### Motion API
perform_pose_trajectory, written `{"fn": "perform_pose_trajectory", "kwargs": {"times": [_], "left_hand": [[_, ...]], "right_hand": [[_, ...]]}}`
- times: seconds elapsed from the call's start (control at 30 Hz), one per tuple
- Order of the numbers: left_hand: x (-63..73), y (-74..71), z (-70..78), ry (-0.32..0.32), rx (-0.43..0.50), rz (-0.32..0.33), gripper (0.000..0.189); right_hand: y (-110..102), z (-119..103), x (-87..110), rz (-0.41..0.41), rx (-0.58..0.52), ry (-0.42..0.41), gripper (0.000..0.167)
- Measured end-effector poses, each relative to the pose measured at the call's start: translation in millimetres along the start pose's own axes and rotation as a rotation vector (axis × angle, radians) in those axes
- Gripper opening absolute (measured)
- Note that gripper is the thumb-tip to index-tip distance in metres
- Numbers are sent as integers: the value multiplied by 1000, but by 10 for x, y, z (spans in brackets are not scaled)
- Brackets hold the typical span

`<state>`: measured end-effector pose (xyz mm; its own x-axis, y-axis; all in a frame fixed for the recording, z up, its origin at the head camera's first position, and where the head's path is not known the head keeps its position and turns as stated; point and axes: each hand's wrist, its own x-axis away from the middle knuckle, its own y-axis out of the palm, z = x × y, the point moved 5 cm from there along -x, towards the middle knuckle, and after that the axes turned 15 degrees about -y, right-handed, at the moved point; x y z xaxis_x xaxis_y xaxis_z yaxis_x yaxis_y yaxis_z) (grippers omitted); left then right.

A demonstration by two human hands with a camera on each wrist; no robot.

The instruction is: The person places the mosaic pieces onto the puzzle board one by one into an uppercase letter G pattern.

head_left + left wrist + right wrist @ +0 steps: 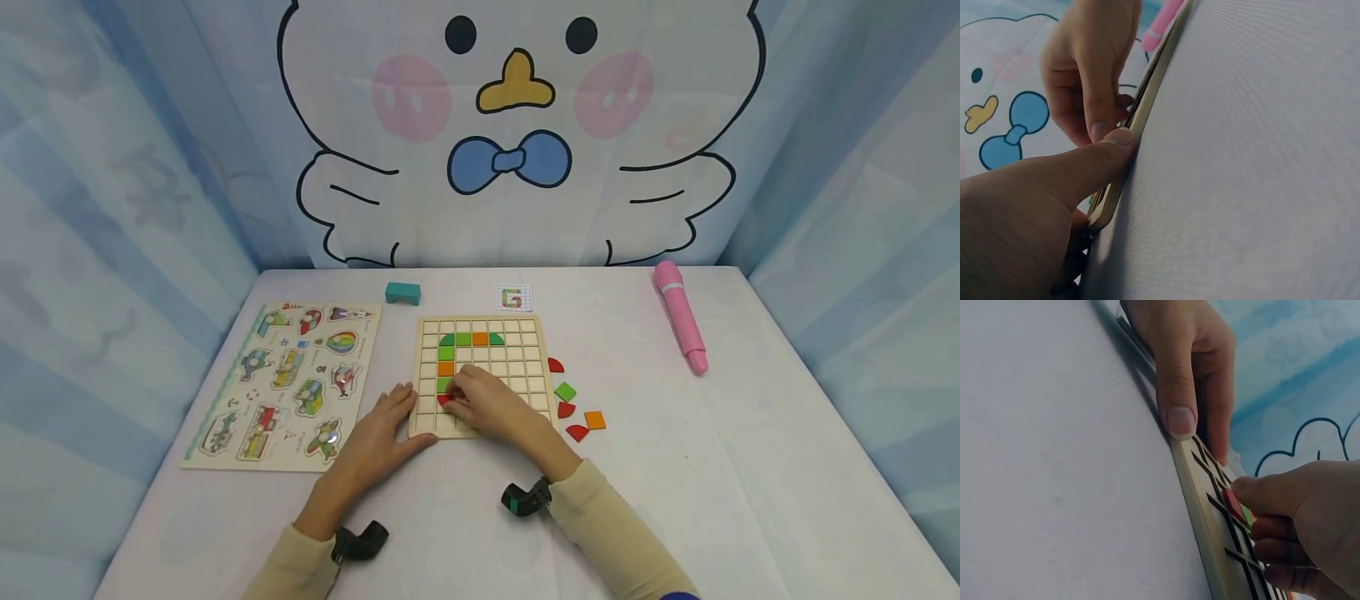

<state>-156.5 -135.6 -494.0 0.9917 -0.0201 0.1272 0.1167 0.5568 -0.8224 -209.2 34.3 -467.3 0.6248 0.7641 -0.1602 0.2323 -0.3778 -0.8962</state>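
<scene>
A square wooden grid board (525,354) lies on the table in front of me. My left hand (378,440) rests at its near left corner, the thumb along the front edge and the straight fingers along the left side. With thumb and fingertips, my right hand (491,407) pinches a red quarter-circle piece (1232,504) down at a cell in the grid's left part. Above that piece runs a column of green and orange squares (446,368). A top row of green and orange squares (471,339) has a dark green rounded piece at each end. My right hand covers some cells.
Right of the board lie red quarter-circles (577,432), a green square (566,392) and an orange square (595,420). Behind it are a small pattern card (514,297) and a teal block (402,293). A picture puzzle board (288,406) lies left, a pink pen-shaped thing (681,317) right.
</scene>
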Motion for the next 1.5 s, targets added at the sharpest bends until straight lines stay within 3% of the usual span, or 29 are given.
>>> {"fn": "perform_pose_trajectory", "kwargs": {"times": [0.4, 0.87, 1.5], "left_hand": [[-2, 13, -13, -4, -12, 2, 84], [-3, 5, -14, 9, 0, 7, 85], [2, -7, -18, 5, 2, 5, 85]], "right_hand": [[-165, 65, 65, 38, -47, 81, 30], [-444, 182, 165, 128, -35, 76, 33], [-666, 484, 475, 186, -28, 152, 35]]}}
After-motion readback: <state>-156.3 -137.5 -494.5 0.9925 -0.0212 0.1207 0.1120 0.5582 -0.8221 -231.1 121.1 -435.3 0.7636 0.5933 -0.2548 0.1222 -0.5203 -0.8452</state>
